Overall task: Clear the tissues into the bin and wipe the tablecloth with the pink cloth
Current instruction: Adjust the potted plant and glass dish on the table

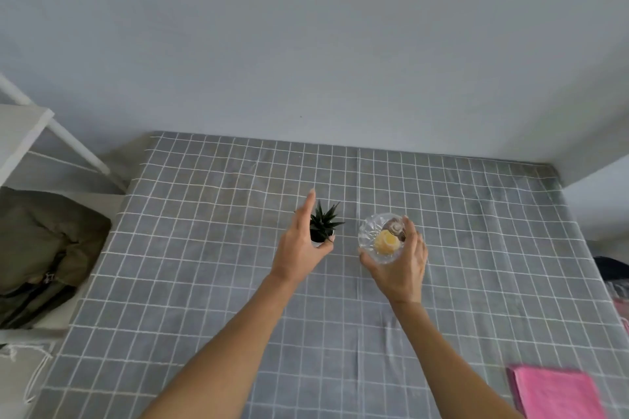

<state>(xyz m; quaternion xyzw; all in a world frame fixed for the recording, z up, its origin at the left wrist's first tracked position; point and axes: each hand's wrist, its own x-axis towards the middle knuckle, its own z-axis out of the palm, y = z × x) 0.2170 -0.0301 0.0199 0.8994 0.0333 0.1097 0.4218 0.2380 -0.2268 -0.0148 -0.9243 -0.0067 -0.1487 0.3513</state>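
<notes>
Our right hand (pixel 401 269) grips the glass bowl (pixel 383 237) from its near right side; two small pieces lie in the bowl. Just left of that grip stands the potted plant (pixel 323 226), with our left hand (pixel 299 248) spread around its left side. Both stand on the tablecloth (pixel 204 248). Near and well right of the grip, the cloth (pixel 558 391) lies on the tablecloth's near edge.

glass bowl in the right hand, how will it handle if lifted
The glass bowl is probably rigid, smooth and breakable. The right hand grips its rim, so it may slip. The two loose round items inside could roll if it tilts.
</notes>
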